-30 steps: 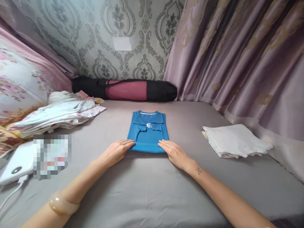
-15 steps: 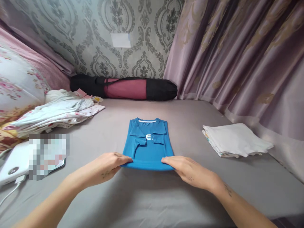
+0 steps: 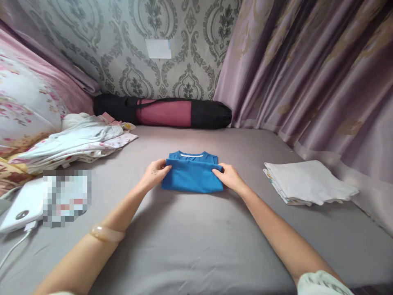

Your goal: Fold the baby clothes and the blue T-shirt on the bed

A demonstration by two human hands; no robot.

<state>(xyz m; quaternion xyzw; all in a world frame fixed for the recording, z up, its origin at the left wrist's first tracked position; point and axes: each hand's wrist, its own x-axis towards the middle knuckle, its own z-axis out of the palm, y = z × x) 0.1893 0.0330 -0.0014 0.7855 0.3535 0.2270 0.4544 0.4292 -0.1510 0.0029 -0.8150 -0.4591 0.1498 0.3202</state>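
A blue shirt lies on the grey bed sheet, its lower part doubled up over the sleeves and the white print, which are hidden. Its neckline with a white strip shows at the far side. My left hand pinches the left end of the turned-up hem between thumb and fingers. At the right end of that hem, my right hand grips the cloth in the same way.
Folded white cloths lie at the right. At the left are a clothes pile, a white power bank with a cable, and a blurred-out object. A black and pink roll bag lies along the patterned wall.
Both hands have moved away from me, carrying the shirt's near hem up and over toward the neckline. The shirt now covers about half its former length.
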